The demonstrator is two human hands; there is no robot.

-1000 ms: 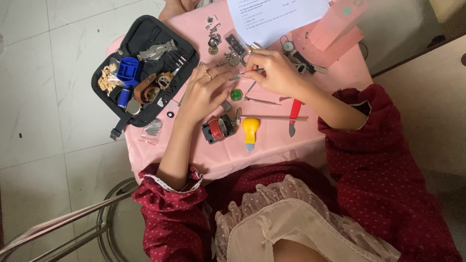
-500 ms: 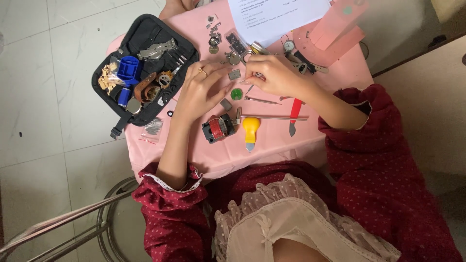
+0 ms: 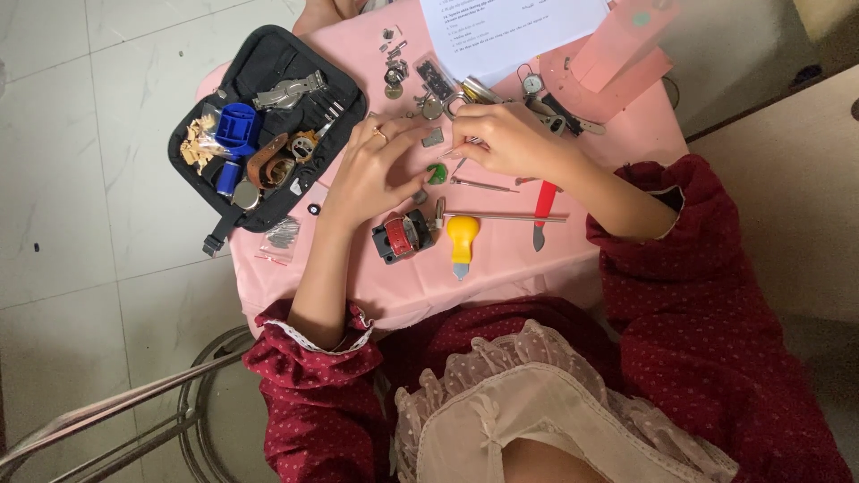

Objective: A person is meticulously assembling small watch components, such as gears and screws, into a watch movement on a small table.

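My left hand (image 3: pixel 376 165), a ring on one finger, rests on the pink table (image 3: pixel 501 268) with its fingers spread. Its fingertips are next to a small grey metal part (image 3: pixel 432 137) and a small green round piece (image 3: pixel 436 173). My right hand (image 3: pixel 510 139) is closed around a thin metal tool (image 3: pixel 465 145) whose tip points toward the left hand's fingers. The two hands nearly touch. What lies under the fingertips is hidden.
A black tool case (image 3: pixel 259 67) with blue, brown and metal pieces lies at the left. In front of the hands lie a red-and-black holder (image 3: pixel 403 237), a yellow-handled tool (image 3: pixel 463 237), a thin rod (image 3: pixel 510 216) and a red-handled knife (image 3: pixel 543 207). White paper (image 3: pixel 519 31) and small watch parts (image 3: pixel 394 63) lie behind.
Both hands stay over the same spot, with only small finger shifts. The left fingers have drawn slightly back from the right hand. The tools on the table have not moved.
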